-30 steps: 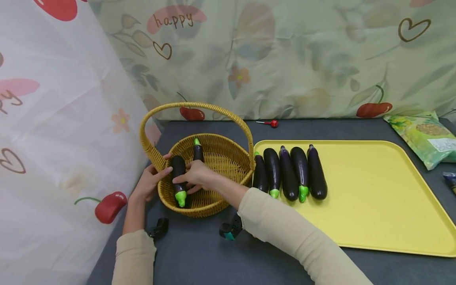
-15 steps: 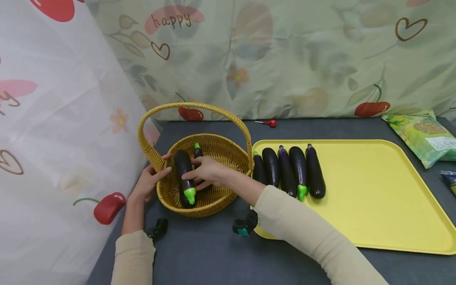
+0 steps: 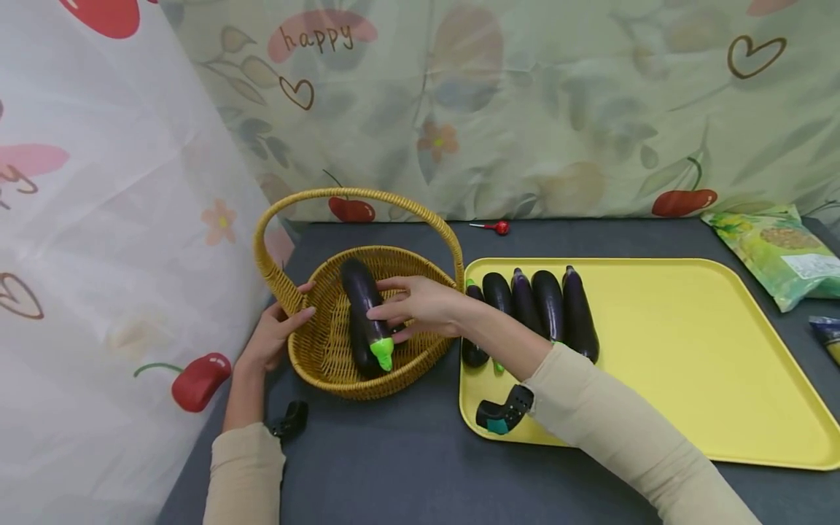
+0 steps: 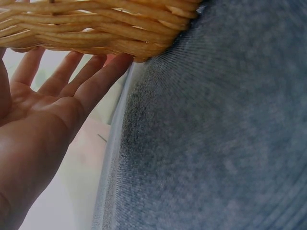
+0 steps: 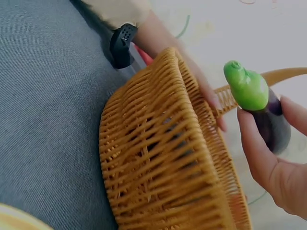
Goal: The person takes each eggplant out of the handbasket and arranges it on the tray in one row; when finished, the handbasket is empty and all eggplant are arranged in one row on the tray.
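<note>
My right hand (image 3: 429, 305) holds a dark purple eggplant (image 3: 362, 288) by its side, between thumb and fingers, over the wicker basket (image 3: 328, 384). Its bright green cap points toward me. In the right wrist view the held eggplant (image 5: 273, 128) shows above the basket rim, cap uppermost. Beneath it in the head view, another eggplant (image 3: 362, 350) lies inside the basket, mostly covered. My left hand (image 3: 267, 337) grips the basket's left side near the handle base, thumb at the rim. In the left wrist view, its fingers (image 4: 96, 84) reach up against the woven wall.
Right of the basket is a yellow tray (image 3: 689, 364) with several eggplants (image 3: 580, 313) side by side at its left end; my right forearm crosses over it. A red lollipop (image 3: 502, 227) lies at the back. A green packet (image 3: 781, 255) sits at the far right.
My right hand has moved the eggplant rightward across the basket, from the left wall toward the middle. The left hand has kept its grip on the basket.
</note>
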A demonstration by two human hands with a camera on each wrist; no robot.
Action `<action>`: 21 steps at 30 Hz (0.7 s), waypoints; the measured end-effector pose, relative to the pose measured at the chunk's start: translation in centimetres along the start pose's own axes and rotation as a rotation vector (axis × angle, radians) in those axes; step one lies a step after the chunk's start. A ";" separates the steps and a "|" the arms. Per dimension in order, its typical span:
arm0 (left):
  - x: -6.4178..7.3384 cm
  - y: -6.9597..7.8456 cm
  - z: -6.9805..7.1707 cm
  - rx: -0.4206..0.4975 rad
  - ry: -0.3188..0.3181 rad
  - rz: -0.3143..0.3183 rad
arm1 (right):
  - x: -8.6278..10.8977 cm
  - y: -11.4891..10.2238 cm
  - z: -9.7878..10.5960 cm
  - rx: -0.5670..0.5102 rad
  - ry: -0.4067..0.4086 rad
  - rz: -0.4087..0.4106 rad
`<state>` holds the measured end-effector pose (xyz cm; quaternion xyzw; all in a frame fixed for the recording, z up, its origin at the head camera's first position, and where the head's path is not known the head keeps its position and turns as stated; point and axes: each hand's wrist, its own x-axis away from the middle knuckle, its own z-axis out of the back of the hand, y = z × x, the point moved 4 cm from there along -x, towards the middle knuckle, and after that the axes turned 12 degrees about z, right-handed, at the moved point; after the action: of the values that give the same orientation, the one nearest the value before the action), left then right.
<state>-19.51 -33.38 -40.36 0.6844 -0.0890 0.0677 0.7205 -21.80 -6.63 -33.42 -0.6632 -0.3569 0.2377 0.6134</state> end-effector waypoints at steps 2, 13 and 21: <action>-0.1 0.0 0.0 0.001 -0.003 -0.002 | 0.8 -0.2 0.4 -0.006 -0.017 0.016; -0.1 -0.2 0.2 0.020 -0.012 -0.002 | 4.6 -0.4 1.9 0.030 -0.100 0.052; -0.2 -0.2 0.2 0.025 -0.020 -0.011 | 7.7 0.2 3.9 0.103 -0.146 0.056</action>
<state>-19.64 -33.54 -40.62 0.6946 -0.0915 0.0580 0.7112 -19.82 1.72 -33.23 -0.6214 -0.3693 0.3206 0.6122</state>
